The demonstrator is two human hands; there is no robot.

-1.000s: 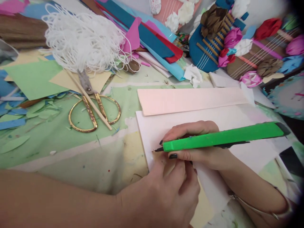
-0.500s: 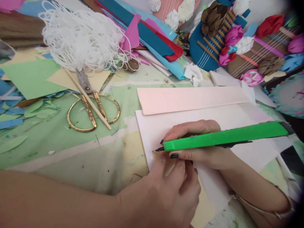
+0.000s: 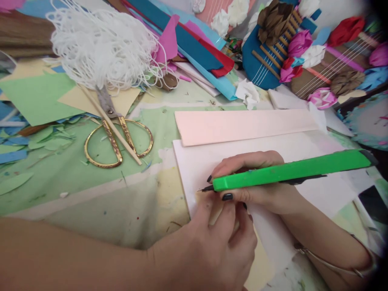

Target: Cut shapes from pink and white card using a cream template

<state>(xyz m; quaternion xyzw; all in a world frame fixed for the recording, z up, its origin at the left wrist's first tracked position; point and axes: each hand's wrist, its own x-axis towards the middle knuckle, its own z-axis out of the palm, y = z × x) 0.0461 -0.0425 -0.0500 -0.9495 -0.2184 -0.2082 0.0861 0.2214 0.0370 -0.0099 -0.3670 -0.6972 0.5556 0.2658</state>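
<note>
A: Delta against 1.0 s ago?
B: Green cutter (image 3: 291, 171) has slid slightly rightward over the pale sheet (image 3: 194, 161); the blade tip sits further from the sheet's left edge.
A: Right hand (image 3: 257, 194)?
B: Travelled with it. Cutter's rear end now rides higher (small tilt, small shift).

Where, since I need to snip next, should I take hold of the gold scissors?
Take the scissors by the two gold handle loops, coming from the near side. The loops lie flat and open toward you, while the blades point away, tucked under the white string. A thin wooden stick lies across them; probably lift it off first.
</note>
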